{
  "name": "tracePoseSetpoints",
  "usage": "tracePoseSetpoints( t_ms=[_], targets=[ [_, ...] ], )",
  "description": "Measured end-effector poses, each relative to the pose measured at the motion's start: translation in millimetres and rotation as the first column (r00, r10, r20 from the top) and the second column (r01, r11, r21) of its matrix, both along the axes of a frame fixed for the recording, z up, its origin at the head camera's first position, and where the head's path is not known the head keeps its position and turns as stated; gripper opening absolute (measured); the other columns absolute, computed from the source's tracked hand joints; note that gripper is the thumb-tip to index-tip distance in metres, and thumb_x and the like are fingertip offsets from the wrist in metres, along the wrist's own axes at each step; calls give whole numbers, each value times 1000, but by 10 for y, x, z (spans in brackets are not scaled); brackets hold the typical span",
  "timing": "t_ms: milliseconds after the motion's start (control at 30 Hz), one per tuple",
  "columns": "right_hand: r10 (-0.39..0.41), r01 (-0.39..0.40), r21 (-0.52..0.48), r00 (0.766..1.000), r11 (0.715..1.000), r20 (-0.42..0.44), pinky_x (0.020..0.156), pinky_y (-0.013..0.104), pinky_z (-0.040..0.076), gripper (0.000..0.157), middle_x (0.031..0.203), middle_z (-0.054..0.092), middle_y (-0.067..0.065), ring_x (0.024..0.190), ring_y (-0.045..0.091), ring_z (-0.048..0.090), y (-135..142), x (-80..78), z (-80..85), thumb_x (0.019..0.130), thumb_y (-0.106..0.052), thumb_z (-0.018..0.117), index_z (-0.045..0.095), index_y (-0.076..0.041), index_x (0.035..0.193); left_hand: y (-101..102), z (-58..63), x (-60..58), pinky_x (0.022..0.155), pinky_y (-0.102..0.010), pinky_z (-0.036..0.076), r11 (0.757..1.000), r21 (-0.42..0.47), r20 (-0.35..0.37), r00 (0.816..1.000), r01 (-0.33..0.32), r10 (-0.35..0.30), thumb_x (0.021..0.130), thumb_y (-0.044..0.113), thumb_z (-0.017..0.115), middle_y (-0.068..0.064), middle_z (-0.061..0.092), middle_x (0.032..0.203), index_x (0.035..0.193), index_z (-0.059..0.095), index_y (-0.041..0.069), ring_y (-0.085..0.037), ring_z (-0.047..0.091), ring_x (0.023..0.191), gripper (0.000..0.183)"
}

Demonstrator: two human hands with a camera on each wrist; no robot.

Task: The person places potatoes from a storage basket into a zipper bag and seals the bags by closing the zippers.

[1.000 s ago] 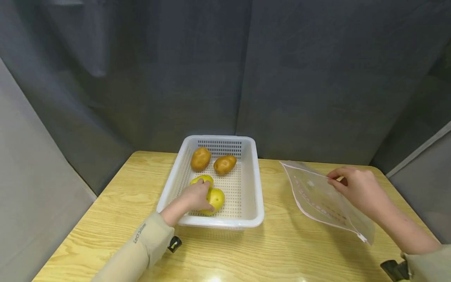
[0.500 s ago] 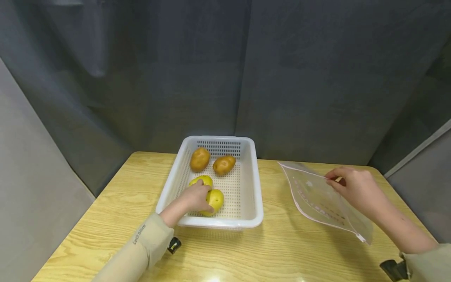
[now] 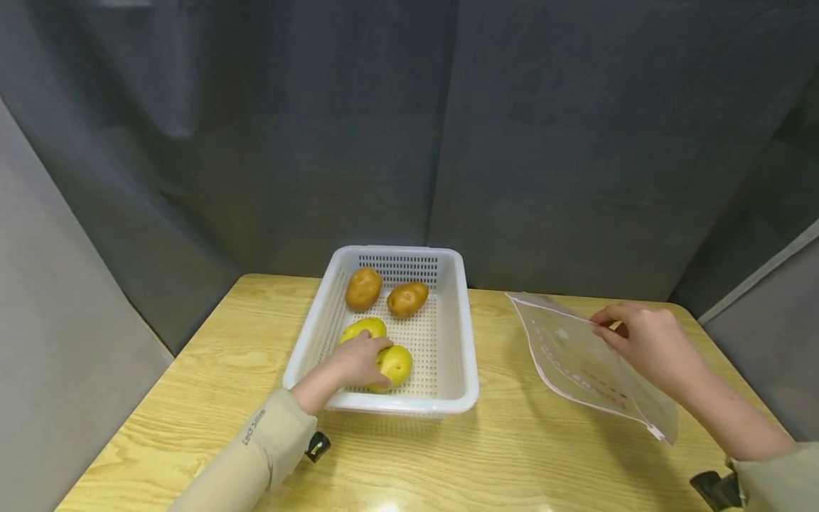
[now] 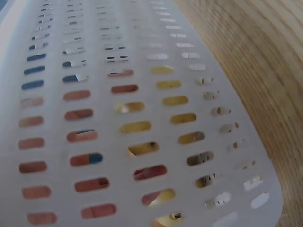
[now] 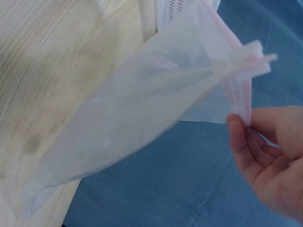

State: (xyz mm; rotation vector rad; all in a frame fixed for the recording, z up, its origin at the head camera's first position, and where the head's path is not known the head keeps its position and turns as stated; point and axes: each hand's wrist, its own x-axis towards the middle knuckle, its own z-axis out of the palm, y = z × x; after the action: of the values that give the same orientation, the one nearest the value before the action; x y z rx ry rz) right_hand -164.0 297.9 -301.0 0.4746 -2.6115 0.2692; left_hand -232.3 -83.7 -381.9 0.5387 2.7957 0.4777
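My left hand (image 3: 355,361) reaches into a white perforated basket (image 3: 470,341), fingers and thumb curled round the nearer of two round yellow fruits (image 3: 398,364). The other yellow fruit (image 3: 360,328) lies just behind, partly covered by the hand. In the left wrist view, the basket wall (image 4: 57,156) hides most of the hand and fruit. My right hand (image 3: 655,348) pinches the edge of a clear zip bag (image 3: 563,355) beside its pink seal. A white slider (image 5: 248,59) shows on that seal in the right wrist view, and the bag hangs with its mouth parted.
Two brown potatoes (image 3: 364,289) lie at the back of the basket. The basket stands on a light wooden table (image 3: 512,455), left of the bag. Dark cloth (image 3: 544,142) hangs behind the table, with grey panels (image 3: 57,355) on either side.
The nearer yellow fruit has shifted slightly right, with my left fingers moving over it. The farther one has edged left. My right hand and the bag stay almost still.
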Motion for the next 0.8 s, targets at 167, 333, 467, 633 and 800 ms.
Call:
tracePoseSetpoints(
  t_ms=[167, 333, 467, 633, 800],
  targets=[
    [10, -10, 9, 1000, 1000, -24, 46, 22, 42, 9, 71, 65, 3, 53, 9, 57, -5, -15, 2, 69, -7, 74, 69, -9, 77, 2, 6, -4, 98, -51, 35, 1000, -3, -5, 1000, 2, -2, 67, 32, 76, -15, 47, 133, 131, 48, 11, -34, 38, 125, 74],
    [18, -17, 9, 999, 1000, -35, 45, 21, 41, 9, 70, 66, 2, 51, 8, 56, -13, -13, -4, 69, -7, 74, 69, -10, 76, 9, 1, 2, 95, -49, 38, 1000, -6, -26, 1000, 11, -11, 66, 32, 75, -16, 50, 129, 130, 49, 9, -34, 43, 121, 72],
    [17, -17, 8, 999, 1000, -32, 45, 21, 41, 9, 71, 66, 3, 51, 7, 56, -20, -14, -9, 69, -7, 74, 69, -10, 76, 15, -2, 9, 88, -48, 42, 1000, -15, -58, 998, 21, -21, 66, 31, 75, -18, 50, 125, 128, 51, 9, -33, 48, 112, 70],
    [21, -21, 5, 999, 1000, -29, 46, 21, 42, 10, 71, 66, 3, 52, 8, 56, -25, -23, -17, 69, -7, 74, 69, -10, 76, 17, -1, 20, 77, -42, 45, 999, -23, -105, 994, 28, -30, 64, 30, 76, -17, 51, 118, 126, 53, 11, -28, 52, 99, 68],
    [20, -20, -6, 1000, 1000, -17, 47, 23, 44, 9, 72, 66, 3, 54, 10, 58, -30, -23, -16, 69, -6, 73, 68, -9, 76, 16, 5, 26, 71, -39, 45, 1000, -17, -132, 991, 23, -25, 64, 31, 75, -15, 51, 114, 126, 53, 12, -24, 52, 90, 69]
  ],
)
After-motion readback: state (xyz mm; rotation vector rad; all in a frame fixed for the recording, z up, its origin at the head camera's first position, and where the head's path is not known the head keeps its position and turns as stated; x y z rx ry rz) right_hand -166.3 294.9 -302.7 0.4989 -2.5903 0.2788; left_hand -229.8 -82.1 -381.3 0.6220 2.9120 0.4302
